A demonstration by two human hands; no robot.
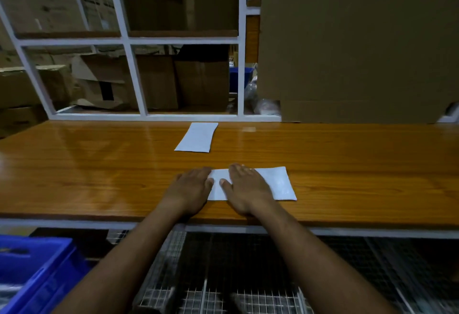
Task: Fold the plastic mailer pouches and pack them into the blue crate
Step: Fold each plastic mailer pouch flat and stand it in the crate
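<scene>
Below, the blue crate (37,271) perhaps holds pouches; both flat hands, left hand (192,190) and right hand (246,189), press a mailer pouch (280,184).

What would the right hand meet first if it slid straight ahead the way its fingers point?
Probably the second white pouch lying farther back on the table; the right hand, flat on the near pouch, points roughly toward it, though its line may pass just right.

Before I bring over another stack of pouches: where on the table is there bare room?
Bare wood lies left of the left hand and right of the near pouch, below the cardboard sheet. The middle is crowded: the far pouch, both hands.
</scene>
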